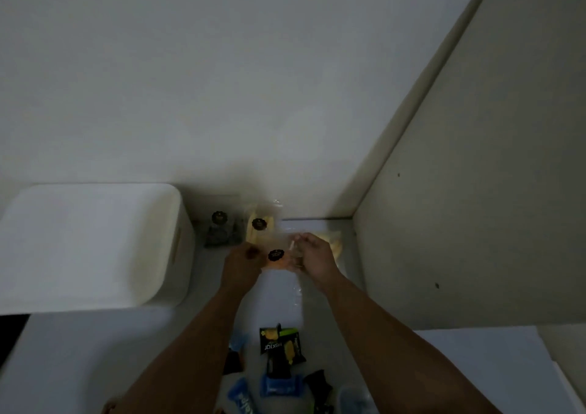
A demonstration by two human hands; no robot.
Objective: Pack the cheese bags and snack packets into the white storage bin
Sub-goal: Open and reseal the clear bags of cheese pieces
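Note:
Both hands hold a clear bag of orange cheese (276, 259) with a round black label, above the white counter. My left hand (241, 263) grips its left edge and my right hand (314, 256) pinches its right side. Behind it a yellow cheese bag (260, 225) leans against the wall, and a darker bag (221, 229) with the same label stands to its left. Another pale yellow bag (334, 242) lies behind my right hand. The white storage bin (95, 242) stands at the left, its inside looking bare. Several snack packets, black and blue, lie near me, such as one black packet (280, 342).
A white wall closes the back, and a beige panel (459, 191) juts out at the right, boxing in the corner. The counter (79, 350) runs toward me between the bin and the panel. A clear plastic sheet (293, 293) lies under my hands.

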